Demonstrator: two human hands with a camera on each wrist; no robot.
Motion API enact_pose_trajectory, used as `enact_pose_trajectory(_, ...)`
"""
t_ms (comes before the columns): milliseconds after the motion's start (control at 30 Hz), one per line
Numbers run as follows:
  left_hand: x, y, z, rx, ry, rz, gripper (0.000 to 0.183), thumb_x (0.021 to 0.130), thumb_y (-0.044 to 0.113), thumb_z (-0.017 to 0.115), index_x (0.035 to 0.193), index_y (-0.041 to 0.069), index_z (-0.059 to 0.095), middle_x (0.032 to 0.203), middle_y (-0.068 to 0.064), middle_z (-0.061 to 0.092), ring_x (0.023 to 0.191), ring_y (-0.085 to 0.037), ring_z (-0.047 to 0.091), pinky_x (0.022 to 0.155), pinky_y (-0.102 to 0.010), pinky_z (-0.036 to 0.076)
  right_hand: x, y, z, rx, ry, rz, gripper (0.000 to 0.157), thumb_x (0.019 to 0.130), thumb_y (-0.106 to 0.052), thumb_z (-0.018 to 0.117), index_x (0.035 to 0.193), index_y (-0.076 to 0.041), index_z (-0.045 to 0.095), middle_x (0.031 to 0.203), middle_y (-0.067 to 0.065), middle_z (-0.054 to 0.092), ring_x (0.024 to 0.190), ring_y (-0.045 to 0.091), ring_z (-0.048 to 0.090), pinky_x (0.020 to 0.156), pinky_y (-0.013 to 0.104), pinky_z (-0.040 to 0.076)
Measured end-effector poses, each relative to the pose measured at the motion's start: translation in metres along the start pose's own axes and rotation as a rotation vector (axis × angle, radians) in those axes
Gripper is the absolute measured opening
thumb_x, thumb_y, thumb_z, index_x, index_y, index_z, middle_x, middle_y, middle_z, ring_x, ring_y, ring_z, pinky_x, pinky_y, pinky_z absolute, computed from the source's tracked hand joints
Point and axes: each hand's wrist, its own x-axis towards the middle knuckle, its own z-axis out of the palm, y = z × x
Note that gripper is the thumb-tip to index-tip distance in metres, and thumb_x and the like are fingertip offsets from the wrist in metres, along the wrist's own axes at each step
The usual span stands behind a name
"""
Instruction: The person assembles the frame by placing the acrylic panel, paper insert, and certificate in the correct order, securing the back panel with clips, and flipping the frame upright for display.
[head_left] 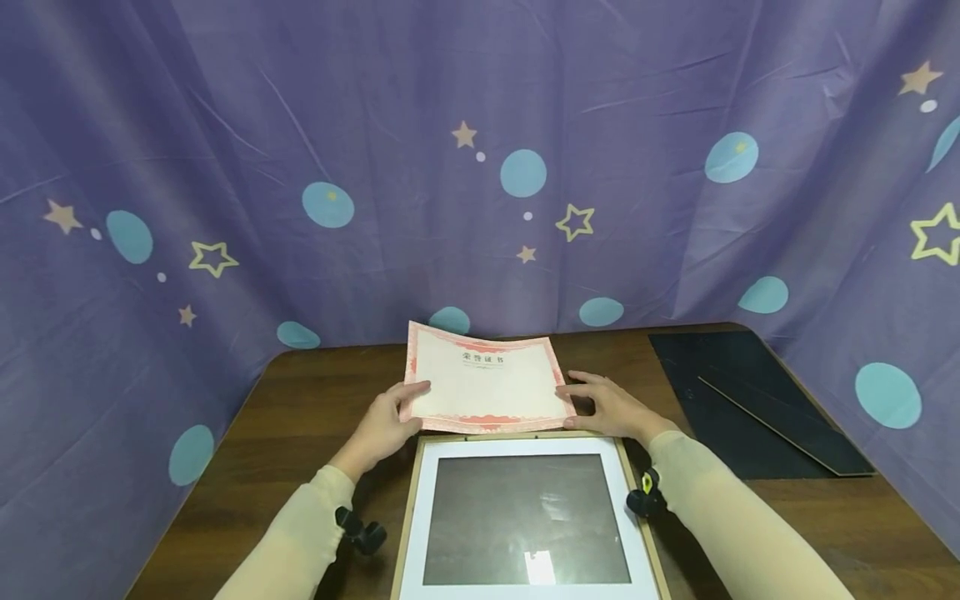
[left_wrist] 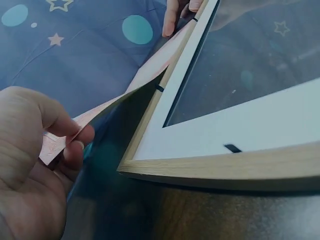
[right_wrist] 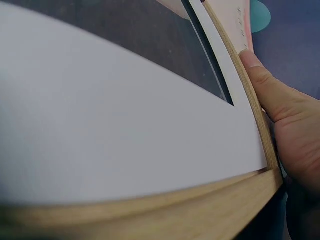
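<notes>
A certificate with a pink patterned border and Chinese characters is held slightly bowed behind a picture frame. My left hand pinches its left edge; in the left wrist view the thumb and fingers grip the paper's corner. At the right edge, my right hand holds the paper between thumb and fingers. Nearer to me lies the light wooden picture frame, with a white mat and a dark, glossy pane inside. Small dark tabs sit along its inner edge.
A black backing board lies on the brown wooden table at the right, with a thin strut across it. A purple curtain with stars and blue dots hangs behind and around the table.
</notes>
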Motion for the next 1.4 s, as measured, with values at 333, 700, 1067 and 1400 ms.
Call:
enact_pose_trajectory(333,0.000,0.006,0.003,-0.072,-0.013,0.009,0.061,0.084,-0.004,0.062,0.142,0.004,0.045,0.147,-0.009,0.043,0.140,-0.027,0.028,0.114,-0.048,0.021,-0.003,0.002,-0.001,-0.006,0.028,0.000,0.072,0.082,-0.054,0.068,0.142,-0.019,0.050,0.152,0.014,0.034,0.137,0.040,0.030,0.103,0.062,0.031)
enact_pose_trajectory(700,-0.011,0.073,-0.004,-0.103,0.065,0.110,0.058,0.081,-0.016,0.056,0.137,-0.003,0.049,0.143,-0.018,0.044,0.132,-0.023,0.037,0.101,-0.016,0.033,-0.005,-0.002,-0.001,0.010,0.051,0.005,0.072,0.083,-0.054,0.069,0.143,-0.021,0.049,0.151,0.014,0.035,0.136,0.039,0.033,0.104,0.060,0.032)
enact_pose_trajectory(1067,-0.025,0.127,-0.005,-0.169,0.070,0.296,0.057,0.082,-0.016,0.059,0.136,-0.002,0.051,0.128,-0.017,0.050,0.043,-0.002,0.033,0.040,-0.019,0.037,-0.012,-0.021,-0.004,0.260,0.215,-0.038,0.063,0.086,-0.046,0.068,0.142,-0.024,0.049,0.139,0.008,0.053,0.120,0.029,0.055,0.097,0.052,0.044)
enact_pose_trajectory(1400,-0.045,0.165,-0.002,-0.224,0.085,0.468,0.052,0.082,-0.017,0.062,0.132,-0.007,0.052,0.129,-0.021,0.052,0.044,-0.004,0.030,0.036,-0.019,0.033,-0.027,-0.042,-0.002,0.634,0.218,-0.037,0.056,0.100,-0.020,0.054,0.151,-0.016,0.032,0.141,0.024,0.045,0.126,0.039,0.047,0.095,0.049,0.046)
